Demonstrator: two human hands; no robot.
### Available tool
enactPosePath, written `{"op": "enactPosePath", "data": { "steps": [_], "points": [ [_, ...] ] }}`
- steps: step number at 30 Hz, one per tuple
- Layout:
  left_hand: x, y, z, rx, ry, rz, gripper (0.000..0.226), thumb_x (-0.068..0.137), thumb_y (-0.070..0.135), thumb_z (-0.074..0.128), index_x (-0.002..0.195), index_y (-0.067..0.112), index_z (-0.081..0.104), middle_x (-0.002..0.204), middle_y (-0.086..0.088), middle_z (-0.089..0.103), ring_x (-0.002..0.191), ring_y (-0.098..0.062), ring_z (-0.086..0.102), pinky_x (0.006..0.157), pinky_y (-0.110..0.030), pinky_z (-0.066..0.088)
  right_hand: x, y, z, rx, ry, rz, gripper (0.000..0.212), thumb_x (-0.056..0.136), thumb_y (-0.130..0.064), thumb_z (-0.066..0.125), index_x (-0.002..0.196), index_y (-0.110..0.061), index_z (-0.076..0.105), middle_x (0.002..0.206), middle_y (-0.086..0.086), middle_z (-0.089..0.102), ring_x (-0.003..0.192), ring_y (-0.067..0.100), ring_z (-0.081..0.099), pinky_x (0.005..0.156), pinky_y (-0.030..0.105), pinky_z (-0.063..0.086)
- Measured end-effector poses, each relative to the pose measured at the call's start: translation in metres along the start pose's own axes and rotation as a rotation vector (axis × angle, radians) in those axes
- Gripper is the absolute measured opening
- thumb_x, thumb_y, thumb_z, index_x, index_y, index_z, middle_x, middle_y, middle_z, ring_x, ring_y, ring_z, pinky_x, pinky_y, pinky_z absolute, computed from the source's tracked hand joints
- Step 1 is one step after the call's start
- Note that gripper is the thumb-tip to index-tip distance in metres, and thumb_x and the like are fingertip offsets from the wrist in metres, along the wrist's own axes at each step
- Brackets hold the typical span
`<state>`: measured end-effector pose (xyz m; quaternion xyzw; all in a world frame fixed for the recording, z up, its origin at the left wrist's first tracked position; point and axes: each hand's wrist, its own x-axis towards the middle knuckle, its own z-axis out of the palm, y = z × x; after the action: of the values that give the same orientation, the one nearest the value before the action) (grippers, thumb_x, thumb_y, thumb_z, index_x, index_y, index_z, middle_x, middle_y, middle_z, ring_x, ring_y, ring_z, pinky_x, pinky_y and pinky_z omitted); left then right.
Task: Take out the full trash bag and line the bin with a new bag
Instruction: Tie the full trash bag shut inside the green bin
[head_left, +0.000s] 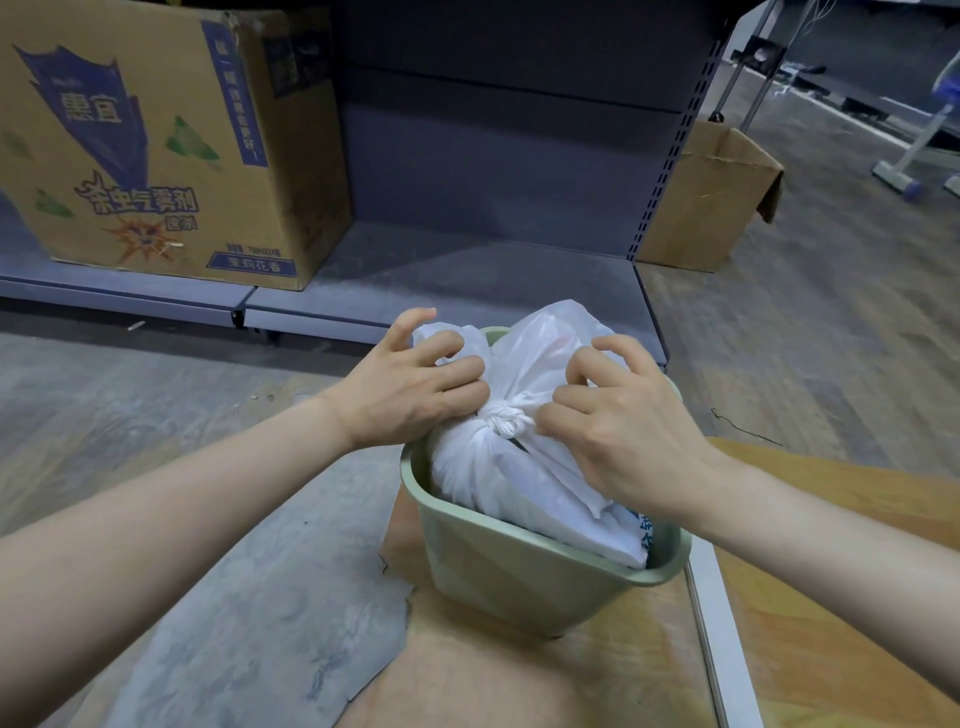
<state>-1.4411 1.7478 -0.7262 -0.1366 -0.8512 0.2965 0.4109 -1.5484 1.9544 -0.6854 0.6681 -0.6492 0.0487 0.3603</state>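
A pale green bin (519, 577) stands on the floor in front of me. A full white trash bag (493, 473) fills it, with a tight knot (506, 418) on top. My left hand (410, 384) grips the bag's left loose end beside the knot, fingers curled into the plastic. My right hand (618, 415) pinches the right loose end beside the knot, fingers curled. The bag's loose tops stick up behind both hands. No new bag is in view.
A low grey shelf (441, 270) stands behind the bin, with a large printed cardboard box (156, 145) on its left part. A second cardboard box (711, 197) sits on the floor at right. A wooden board (831, 519) lies under the bin's right side.
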Motion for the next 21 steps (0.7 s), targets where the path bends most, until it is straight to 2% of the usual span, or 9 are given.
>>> {"op": "enactPosePath", "data": {
  "steps": [4, 7, 9, 12, 16, 21],
  "points": [
    [-0.004, 0.002, 0.005, -0.029, -0.003, 0.011, 0.024, 0.083, -0.003, 0.032, 0.080, 0.019, 0.042, 0.068, 0.004, 0.056, 0.078, -0.019, 0.040, 0.091, -0.037, 0.032, -0.004, 0.002, 0.000, 0.072, -0.047, -0.002, 0.023, 0.057, 0.009, 0.061, 0.054, -0.014, 0.060, 0.045, -0.003, 0.041, 0.061, 0.023, 0.043, 0.083, 0.031, 0.035],
    [-0.005, 0.003, 0.007, -0.039, -0.004, 0.021, 0.026, 0.085, -0.003, 0.028, 0.081, 0.019, 0.041, 0.068, 0.004, 0.057, 0.077, -0.019, 0.039, 0.089, -0.036, 0.033, -0.004, 0.001, -0.003, 0.158, -0.095, 0.017, 0.027, 0.063, 0.010, 0.045, 0.055, -0.010, 0.061, 0.043, -0.001, 0.042, 0.057, 0.024, 0.043, 0.071, 0.021, 0.018],
    [-0.004, 0.003, 0.008, -0.045, -0.002, 0.031, 0.025, 0.084, -0.003, 0.030, 0.080, 0.019, 0.041, 0.068, 0.004, 0.056, 0.076, -0.019, 0.039, 0.088, -0.035, 0.033, -0.004, 0.001, -0.006, 0.220, -0.107, 0.028, 0.033, 0.069, 0.006, 0.037, 0.057, -0.010, 0.063, 0.043, -0.001, 0.044, 0.056, 0.024, 0.044, 0.071, 0.020, 0.011],
    [-0.004, 0.003, 0.008, -0.061, -0.008, 0.037, 0.022, 0.082, -0.003, 0.035, 0.080, 0.019, 0.040, 0.068, 0.003, 0.054, 0.076, -0.019, 0.038, 0.088, -0.035, 0.034, -0.005, 0.001, -0.007, 0.286, -0.115, 0.026, 0.034, 0.068, 0.005, 0.035, 0.059, -0.010, 0.064, 0.044, 0.000, 0.044, 0.059, 0.024, 0.043, 0.071, 0.019, 0.009],
    [-0.004, 0.002, 0.007, -0.088, -0.022, 0.040, 0.022, 0.083, -0.003, 0.035, 0.080, 0.018, 0.041, 0.068, 0.003, 0.054, 0.077, -0.019, 0.039, 0.088, -0.035, 0.035, -0.006, 0.001, -0.008, 0.364, -0.118, 0.041, 0.036, 0.068, 0.003, 0.033, 0.060, -0.010, 0.065, 0.044, 0.000, 0.045, 0.067, 0.019, 0.031, 0.070, 0.017, 0.008],
    [-0.002, 0.001, 0.005, -0.101, -0.017, 0.045, 0.025, 0.089, -0.001, 0.026, 0.081, 0.018, 0.041, 0.070, 0.002, 0.055, 0.077, -0.019, 0.039, 0.086, -0.034, 0.035, -0.011, 0.000, -0.013, 0.412, -0.122, 0.048, 0.036, 0.070, 0.000, 0.032, 0.060, -0.009, 0.065, 0.043, 0.001, 0.045, 0.058, 0.023, 0.042, 0.065, 0.018, 0.009]
  ]
}}
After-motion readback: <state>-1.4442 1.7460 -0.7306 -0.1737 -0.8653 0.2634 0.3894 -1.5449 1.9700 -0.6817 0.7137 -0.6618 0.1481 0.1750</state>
